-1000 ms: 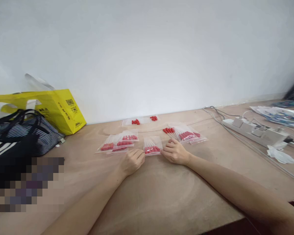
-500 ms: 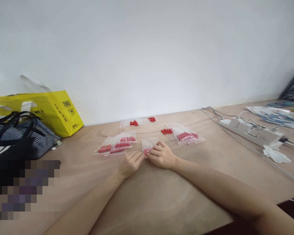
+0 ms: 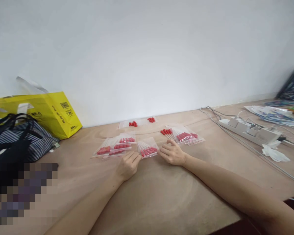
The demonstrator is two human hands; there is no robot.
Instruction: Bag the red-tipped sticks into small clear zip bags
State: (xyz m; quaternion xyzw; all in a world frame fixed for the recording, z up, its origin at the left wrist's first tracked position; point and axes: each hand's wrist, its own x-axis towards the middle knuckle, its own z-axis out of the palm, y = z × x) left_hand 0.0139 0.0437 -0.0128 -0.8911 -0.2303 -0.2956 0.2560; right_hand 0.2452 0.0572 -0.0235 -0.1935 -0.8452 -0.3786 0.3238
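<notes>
A small clear zip bag (image 3: pixel 148 143) lies on the table between my hands. It holds several thin white sticks with red tips, the tips toward me. My left hand (image 3: pixel 129 165) pinches the bag's near left corner. At the near right corner, the curled fingers of my right hand (image 3: pixel 172 154) close on the bag's edge; the fingertips are partly hidden. More filled bags (image 3: pixel 117 143) overlap just left of it. Another pile of filled bags (image 3: pixel 186 135) lies to the right, with loose red-tipped sticks (image 3: pixel 166 132) beside it.
Against the wall lies a clear bag (image 3: pixel 142 122) with red pieces on it. A yellow bag (image 3: pixel 61 111) and a striped bag (image 3: pixel 42 137) stand at left. To the right are a white power strip (image 3: pixel 250 130), cables, a crumpled tissue (image 3: pixel 275 153) and printed sheets (image 3: pixel 271 114).
My right hand has slid right along the bag's near edge, uncovering the red tips. My left hand stays at the left corner.
</notes>
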